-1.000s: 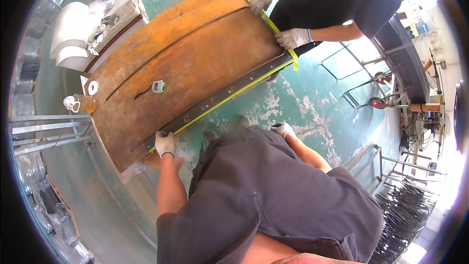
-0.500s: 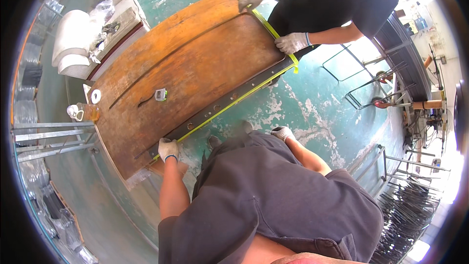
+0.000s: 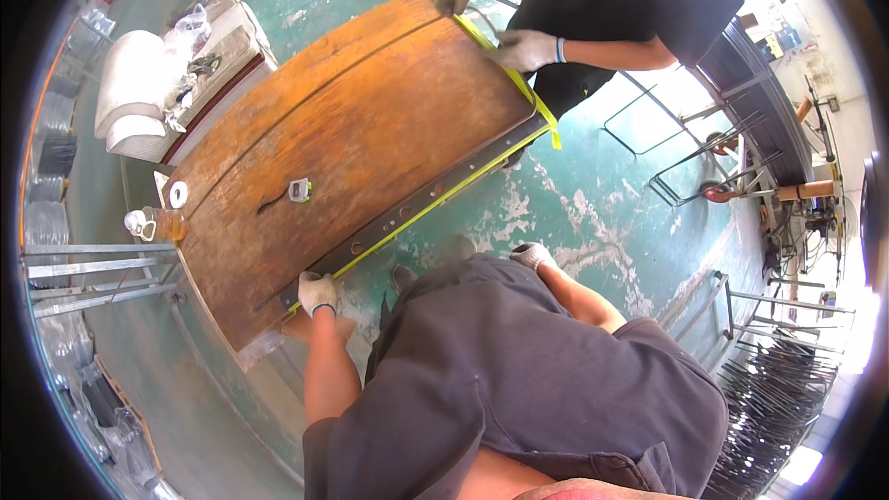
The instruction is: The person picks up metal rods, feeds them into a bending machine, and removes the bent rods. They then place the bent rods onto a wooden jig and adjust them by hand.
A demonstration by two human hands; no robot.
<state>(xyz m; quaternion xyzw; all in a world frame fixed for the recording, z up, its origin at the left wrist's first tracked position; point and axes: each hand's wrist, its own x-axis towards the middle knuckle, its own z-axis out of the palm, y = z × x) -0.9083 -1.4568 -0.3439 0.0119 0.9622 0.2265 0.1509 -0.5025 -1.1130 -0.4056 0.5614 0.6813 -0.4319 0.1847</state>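
Observation:
A large rusty orange metal plate [image 3: 361, 139] lies flat before me. Along its near edge runs a dark perforated steel bar [image 3: 417, 204] with a yellow tape strip [image 3: 421, 215] beside it. My left hand [image 3: 318, 293], in a white glove, presses down on the bar's near end at the plate's corner. My right hand [image 3: 532, 256], also gloved, hangs over the green floor, its fingers curled and holding nothing I can see. Across the plate a person in black has two gloved hands [image 3: 523, 48] on the yellow strip at the far corner. A small tape measure [image 3: 299, 190] rests on the plate.
A roll of tape [image 3: 177, 194] and a small bottle [image 3: 167, 223] sit at the plate's left edge. White rolls and clutter [image 3: 139, 93] lie on a bench beyond. Metal frames [image 3: 93, 268] stand to the left, racks of rods [image 3: 778, 389] to the right.
The view has shifted, so the plate sits lower in the picture. My left hand stays on the bar's end. The other person's hands have slid along the yellow strip.

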